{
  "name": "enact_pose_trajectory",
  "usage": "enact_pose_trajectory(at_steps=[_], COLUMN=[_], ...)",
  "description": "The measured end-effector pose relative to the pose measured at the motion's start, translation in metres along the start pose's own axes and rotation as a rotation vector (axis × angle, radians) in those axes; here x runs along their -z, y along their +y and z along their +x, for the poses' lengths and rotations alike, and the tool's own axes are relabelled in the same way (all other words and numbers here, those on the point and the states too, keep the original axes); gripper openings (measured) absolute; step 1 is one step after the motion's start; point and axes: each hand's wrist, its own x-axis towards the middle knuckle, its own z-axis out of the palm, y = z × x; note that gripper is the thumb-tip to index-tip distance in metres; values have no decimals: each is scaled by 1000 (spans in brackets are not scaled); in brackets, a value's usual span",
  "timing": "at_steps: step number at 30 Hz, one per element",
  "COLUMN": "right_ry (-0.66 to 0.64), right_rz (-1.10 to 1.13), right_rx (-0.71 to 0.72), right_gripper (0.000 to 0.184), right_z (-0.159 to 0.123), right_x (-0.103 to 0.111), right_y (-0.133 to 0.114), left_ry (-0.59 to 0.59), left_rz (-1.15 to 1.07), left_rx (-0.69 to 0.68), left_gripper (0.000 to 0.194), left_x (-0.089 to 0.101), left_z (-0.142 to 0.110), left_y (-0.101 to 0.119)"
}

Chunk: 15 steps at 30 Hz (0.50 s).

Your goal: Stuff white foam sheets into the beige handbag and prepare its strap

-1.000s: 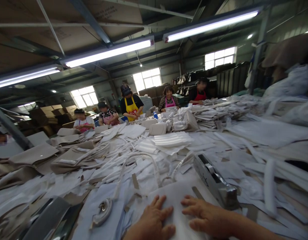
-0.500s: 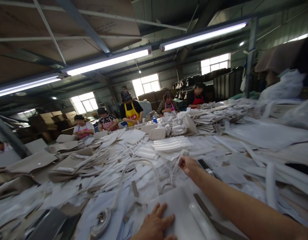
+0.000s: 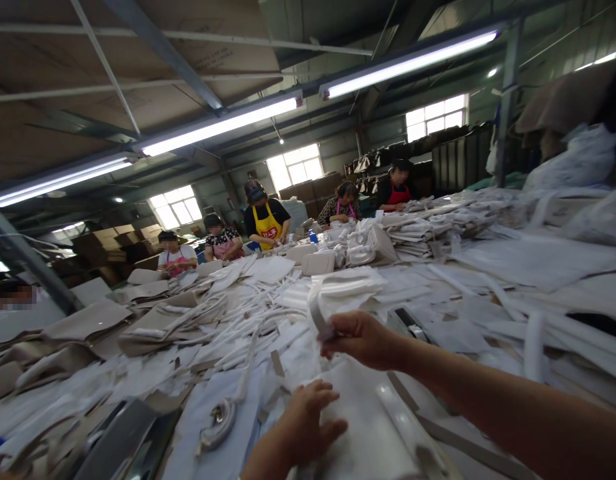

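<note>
My right hand (image 3: 361, 339) is closed on a pale strap (image 3: 317, 312) that curves up from its fingers like a handle. Below and to the left, my left hand (image 3: 308, 427) has its fingers apart and holds nothing. It is beside a flat piece covered in white foam sheet (image 3: 365, 407), and I cannot tell whether it touches it. A coiled, plastic-wrapped strap with metal hardware (image 3: 219, 423) lies left of that hand on pale sheets.
White wrapping and strips (image 3: 238, 300) cover the table. Beige panels (image 3: 88, 320) pile up at left, wrapped pieces (image 3: 368, 243) at the back. A dark phone-like object (image 3: 407, 321) lies beyond my right forearm. Several people work across the table, one in a yellow apron (image 3: 268, 223).
My right hand has drawn closer and left, with the strap now bent upward from its grip. My left hand, spread on the white sheet before, has its fingers turned more sideways.
</note>
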Motion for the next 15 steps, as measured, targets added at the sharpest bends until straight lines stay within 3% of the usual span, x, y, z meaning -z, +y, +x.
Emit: enact_pose_trajectory(at_steps=[2,4,6,8,10,12,14,15], right_ry=[-103,-146,-168,-210,-267,-260,-170,-112], right_rz=[-79,-146,-244,-389,-540,-689,-842,-899], right_rx=[6,10,18,39,114,257,369,388], right_gripper=[12,16,15,16,29,33,31,28], right_z=[-8,-11,-11,-8,-2,5,14,19], right_x=[-7,-6,-1,5,10,14,19,22], right_y=[-3,-6,-11,-15,-18,-18,-16,-14], left_ry=[268,617,953,1123,1020,801,602,527], left_rz=[4,72,175,279,354,325,211,140], left_rx=[-46,-53,-70,-162,-311,-369,-277,-207], left_gripper=[36,31,48,73,70,42,10,8], left_x=[11,24,39,53,65,77,90,97], left_z=[3,4,3,1,0,0,0,0], left_y=[1,7,16,27,38,46,53,55])
